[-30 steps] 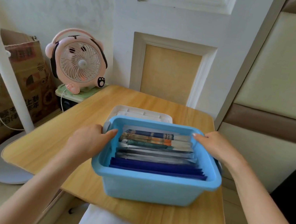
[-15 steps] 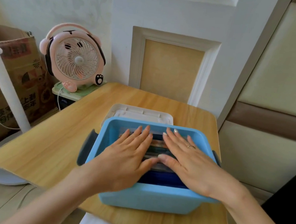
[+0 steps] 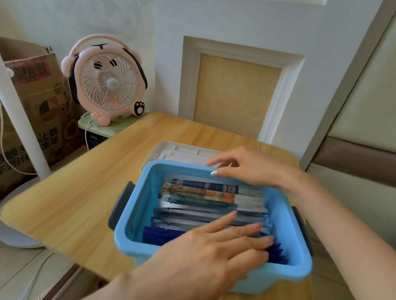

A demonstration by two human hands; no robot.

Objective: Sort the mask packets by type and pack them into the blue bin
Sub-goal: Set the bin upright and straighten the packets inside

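The blue bin (image 3: 131, 206) stands on the wooden table (image 3: 76, 190), filled with mask packets (image 3: 199, 199) standing on edge in rows: dark blue at the front, silver in the middle, teal, orange and blue-white at the back. My left hand (image 3: 209, 252) lies flat, fingers spread, on the front and middle packets, covering part of them. My right hand (image 3: 246, 166) hovers over the bin's far rim with fingers loosely curved above the white lid (image 3: 165, 151) that lies behind the bin. It holds nothing.
A pink desk fan (image 3: 106, 83) stands on a green stand left of the table. A cardboard box (image 3: 4, 106), a white pole (image 3: 14, 105) with a round base, and a cable with a plug are further left. A panelled wall rises behind.
Half a second ago both hands pressed flat on the packets. My right hand has lifted and moved back to the far rim; my left hand stays on the packets, shifted right.
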